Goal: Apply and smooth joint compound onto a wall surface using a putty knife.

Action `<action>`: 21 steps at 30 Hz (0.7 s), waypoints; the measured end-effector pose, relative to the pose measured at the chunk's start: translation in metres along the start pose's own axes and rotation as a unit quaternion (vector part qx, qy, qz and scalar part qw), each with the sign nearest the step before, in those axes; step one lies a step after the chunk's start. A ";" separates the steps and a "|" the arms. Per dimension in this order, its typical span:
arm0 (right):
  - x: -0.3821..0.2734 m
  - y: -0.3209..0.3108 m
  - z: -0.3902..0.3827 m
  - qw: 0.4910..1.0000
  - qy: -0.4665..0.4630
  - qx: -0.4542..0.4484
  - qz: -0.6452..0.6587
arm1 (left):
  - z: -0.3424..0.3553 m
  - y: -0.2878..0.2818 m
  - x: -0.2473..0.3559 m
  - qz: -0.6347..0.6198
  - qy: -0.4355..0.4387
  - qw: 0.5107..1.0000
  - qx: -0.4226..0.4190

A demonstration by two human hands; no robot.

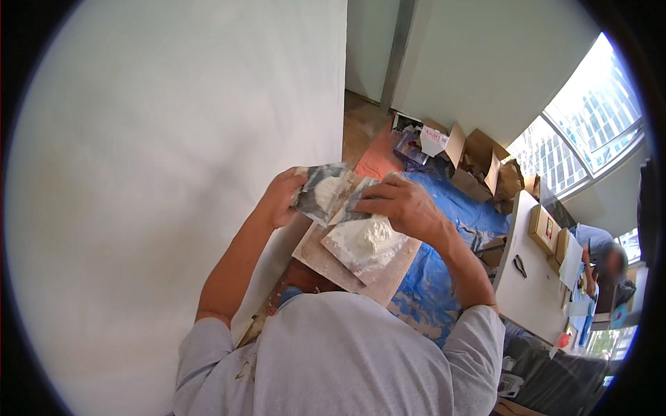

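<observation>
My left hand (281, 199) is closed on the outer edge of a flat, dark scraper blade (311, 202) that carries a dab of white paste (327, 191). Close to its right side, my right hand (409, 206) grips a second scraper blade (341, 213), partly covered by the fingers. The two blades nearly meet, and I cannot tell whether they touch. Below my right hand, a heap of white paste (378, 238) sits on a square board (350, 262). That board lies on a larger, dusty wooden top (388, 286).
A large white wall (173, 139) stands close on my left. Blue sheeting (423, 298) covers floor at the right. Cardboard boxes (479, 163) are piled beyond it. A white table (527, 291) with pliers (519, 266) stands at right, and another person (595, 243) bends beside it.
</observation>
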State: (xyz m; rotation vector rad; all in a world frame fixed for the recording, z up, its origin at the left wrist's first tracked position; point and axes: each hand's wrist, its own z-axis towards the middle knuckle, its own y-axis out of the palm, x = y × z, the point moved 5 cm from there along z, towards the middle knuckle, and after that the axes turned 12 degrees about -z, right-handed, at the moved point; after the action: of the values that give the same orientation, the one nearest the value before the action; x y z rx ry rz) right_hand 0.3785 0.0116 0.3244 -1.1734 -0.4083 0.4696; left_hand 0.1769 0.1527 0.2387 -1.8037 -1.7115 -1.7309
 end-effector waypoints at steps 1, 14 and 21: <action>0.016 0.007 -0.002 0.993 0.044 0.064 0.086 | -0.001 -0.010 0.006 -0.020 0.032 0.999 0.020; 0.217 0.071 0.099 0.738 0.381 0.348 0.435 | -0.014 -0.088 0.042 -0.103 0.108 0.986 0.070; 0.341 0.039 0.234 0.739 0.438 0.391 0.331 | 0.011 -0.118 0.068 -0.139 0.132 0.980 0.051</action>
State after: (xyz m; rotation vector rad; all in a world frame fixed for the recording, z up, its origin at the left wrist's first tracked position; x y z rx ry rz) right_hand 0.5314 0.3928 0.3867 -0.5405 1.0074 0.5505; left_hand 0.0777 0.2436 0.2172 -1.2732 -1.9654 -1.8431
